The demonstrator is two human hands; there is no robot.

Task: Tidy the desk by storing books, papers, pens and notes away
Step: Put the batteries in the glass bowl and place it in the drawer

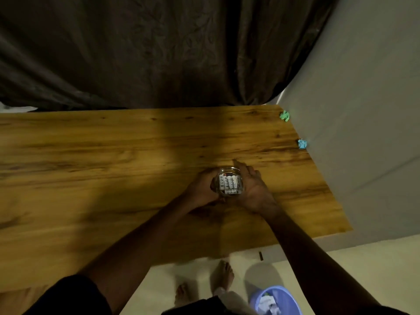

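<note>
While the left hand curls its fingers against one side of a glass jar and the right hand wraps round the other side, fingers reaching past the far rim, the jar sits clasped between both palms on the wooden counter. White pens or markers fill the jar; their print is too blurred to read. Left of the jar the counter runs wide and bare to the frame's edge, and bare wood also lies beyond it as far as the back edge. Right of the jar the counter ends at a pale wall, where a crumpled blue note lies at the edge and a crumpled green note sits farther back near the corner, both well apart from the jar. Behind the jar, past the back edge, hangs a dark curtain. Nearer than the jar, below the front edge, bare feet stand on a light floor beside a blue bin holding white paper.
</note>
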